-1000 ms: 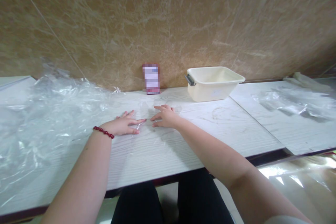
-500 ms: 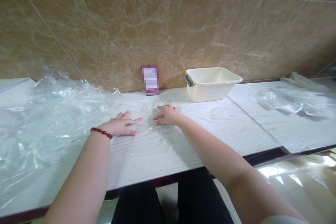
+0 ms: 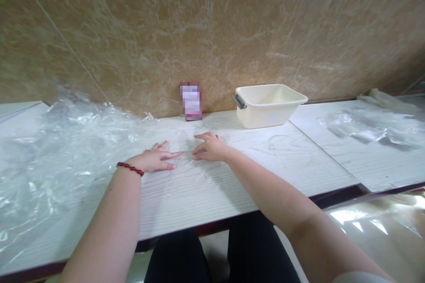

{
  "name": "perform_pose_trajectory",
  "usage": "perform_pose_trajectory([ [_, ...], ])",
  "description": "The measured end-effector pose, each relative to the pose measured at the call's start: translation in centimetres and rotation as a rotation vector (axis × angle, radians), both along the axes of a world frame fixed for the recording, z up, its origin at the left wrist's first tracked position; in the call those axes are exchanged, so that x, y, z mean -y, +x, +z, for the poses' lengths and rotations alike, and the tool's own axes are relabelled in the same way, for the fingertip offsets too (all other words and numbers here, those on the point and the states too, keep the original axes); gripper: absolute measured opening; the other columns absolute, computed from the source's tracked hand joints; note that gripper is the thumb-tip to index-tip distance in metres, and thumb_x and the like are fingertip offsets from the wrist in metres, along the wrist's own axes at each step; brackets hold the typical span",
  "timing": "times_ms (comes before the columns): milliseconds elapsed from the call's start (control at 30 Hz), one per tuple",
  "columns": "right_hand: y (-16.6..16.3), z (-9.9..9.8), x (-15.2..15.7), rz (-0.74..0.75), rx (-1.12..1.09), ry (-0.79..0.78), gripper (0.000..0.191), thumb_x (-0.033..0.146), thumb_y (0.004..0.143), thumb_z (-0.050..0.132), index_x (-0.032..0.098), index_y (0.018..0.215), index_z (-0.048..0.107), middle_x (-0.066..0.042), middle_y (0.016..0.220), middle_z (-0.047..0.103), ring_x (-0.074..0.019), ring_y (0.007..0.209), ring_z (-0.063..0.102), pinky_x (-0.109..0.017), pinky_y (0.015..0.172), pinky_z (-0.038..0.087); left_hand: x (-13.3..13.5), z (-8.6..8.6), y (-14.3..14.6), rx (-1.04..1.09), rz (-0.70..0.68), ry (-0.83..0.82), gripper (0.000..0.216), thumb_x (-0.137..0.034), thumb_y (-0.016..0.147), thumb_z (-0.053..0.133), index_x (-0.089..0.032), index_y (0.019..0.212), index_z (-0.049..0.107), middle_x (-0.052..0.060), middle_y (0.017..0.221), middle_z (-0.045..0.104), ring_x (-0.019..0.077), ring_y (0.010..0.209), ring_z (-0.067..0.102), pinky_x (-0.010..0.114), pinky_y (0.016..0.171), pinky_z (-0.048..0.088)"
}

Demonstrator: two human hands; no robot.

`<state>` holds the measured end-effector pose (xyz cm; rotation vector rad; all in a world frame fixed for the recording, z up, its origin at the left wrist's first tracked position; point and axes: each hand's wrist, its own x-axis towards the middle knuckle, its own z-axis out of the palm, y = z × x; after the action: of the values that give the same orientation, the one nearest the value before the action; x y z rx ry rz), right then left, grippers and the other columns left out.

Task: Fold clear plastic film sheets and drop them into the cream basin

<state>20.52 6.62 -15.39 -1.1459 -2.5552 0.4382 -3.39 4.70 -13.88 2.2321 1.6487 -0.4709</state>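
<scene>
A clear plastic bag (image 3: 202, 176), hard to make out, lies flat on the white wood-grain table (image 3: 186, 212) between and below my hands. My left hand (image 3: 157, 159), with a dark red beaded bracelet at the wrist, rests palm down with its fingers spread over the left part of the bag. On the other side, my right hand (image 3: 210, 147) has thumb and forefinger drawn together at the bag, while another finger stretches out to the left. How much of the film is between those fingertips is hard to see.
A big heap of clear plastic bags (image 3: 66, 154) covers the table's left side. A red-edged phone-like object (image 3: 191, 101), its face blurred, leans on the marbled wall. Right of it stands a cream tub (image 3: 265, 115) with a grey latch. More plastic bags (image 3: 375, 126) lie far right.
My left hand has slid slightly to the right. My right thumb and forefinger have come closer together. The tub and the bag heaps stay put.
</scene>
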Motion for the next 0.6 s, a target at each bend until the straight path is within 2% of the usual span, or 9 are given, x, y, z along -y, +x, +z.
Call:
perform_pose_trajectory([
  [167, 0.0, -0.2, -0.3, -0.051, 0.030, -0.047, 0.028, 0.048, 0.063, 0.059, 0.038, 0.089, 0.062, 0.003, 0.126, 0.037, -0.0256, 0.113, 0.026, -0.045, 0.087, 0.021, 0.2, 0.2, -0.1, 0.015, -0.003, -0.008, 0.075, -0.070, 0.059, 0.040, -0.034, 0.124, 0.030, 0.009, 0.138, 0.005, 0.0374, 0.122, 0.002, 0.052, 0.092, 0.014],
  [267, 0.8, 0.6, -0.5, -0.097, 0.068, -0.014, 0.027, 0.047, 0.063, 0.059, 0.037, 0.088, 0.062, 0.004, 0.126, 0.037, -0.0263, 0.113, 0.027, -0.045, 0.086, 0.023, 0.3, 0.6, 0.1, 0.048, -0.016, -0.006, 0.074, -0.069, 0.061, 0.037, -0.033, 0.125, 0.028, 0.009, 0.138, 0.006, 0.0351, 0.123, 0.005, 0.049, 0.094, 0.016],
  [333, 2.1, 1.6, -0.8, -0.234, 0.105, 0.051, 0.025, 0.044, 0.066, 0.057, 0.034, 0.089, 0.062, 0.001, 0.122, 0.041, -0.0271, 0.110, 0.030, -0.046, 0.084, 0.026, 0.2, 0.7, 0.4, 0.078, -0.022, 0.041, 0.071, -0.068, 0.065, 0.034, -0.032, 0.125, 0.027, 0.009, 0.138, 0.010, 0.0330, 0.123, 0.008, 0.046, 0.095, 0.016],
  [400, 3.8, 2.7, -1.1, -0.464, 0.140, 0.093, 0.026, 0.039, 0.070, 0.052, 0.028, 0.092, 0.061, -0.006, 0.113, 0.048, -0.0272, 0.105, 0.037, -0.044, 0.082, 0.029, 0.1, 0.6, 0.9, 0.103, -0.017, 0.145, 0.067, -0.065, 0.068, 0.032, -0.031, 0.125, 0.030, 0.009, 0.137, 0.015, 0.0316, 0.123, 0.010, 0.044, 0.095, 0.017],
  [467, 5.5, 3.3, -1.5, -0.655, 0.192, 0.050, 0.030, 0.037, 0.072, 0.050, 0.022, 0.096, 0.060, -0.011, 0.104, 0.052, -0.0262, 0.099, 0.043, -0.040, 0.079, 0.033, -0.1, 0.4, 1.6, 0.140, -0.016, 0.285, 0.061, -0.062, 0.070, 0.032, -0.031, 0.123, 0.035, 0.008, 0.136, 0.021, 0.0300, 0.123, 0.014, 0.042, 0.096, 0.018],
  [533, 6.5, 3.3, -2.0, -0.722, 0.251, -0.020, 0.033, 0.038, 0.072, 0.049, 0.018, 0.097, 0.059, -0.013, 0.100, 0.053, -0.0249, 0.097, 0.046, -0.037, 0.079, 0.035, -0.1, 0.2, 2.5, 0.194, -0.036, 0.410, 0.056, -0.059, 0.073, 0.031, -0.030, 0.120, 0.040, 0.006, 0.134, 0.025, 0.0273, 0.121, 0.022, 0.039, 0.096, 0.021],
  [600, 6.9, 2.8, -2.4, -0.712, 0.290, -0.059, 0.036, 0.038, 0.073, 0.047, 0.016, 0.099, 0.058, -0.013, 0.100, 0.054, -0.0240, 0.097, 0.047, -0.035, 0.080, 0.035, 0.0, 0.0, 3.4, 0.246, -0.060, 0.499, 0.053, -0.057, 0.074, 0.031, -0.030, 0.118, 0.044, 0.005, 0.132, 0.029, 0.0246, 0.118, 0.030, 0.037, 0.096, 0.023],
])
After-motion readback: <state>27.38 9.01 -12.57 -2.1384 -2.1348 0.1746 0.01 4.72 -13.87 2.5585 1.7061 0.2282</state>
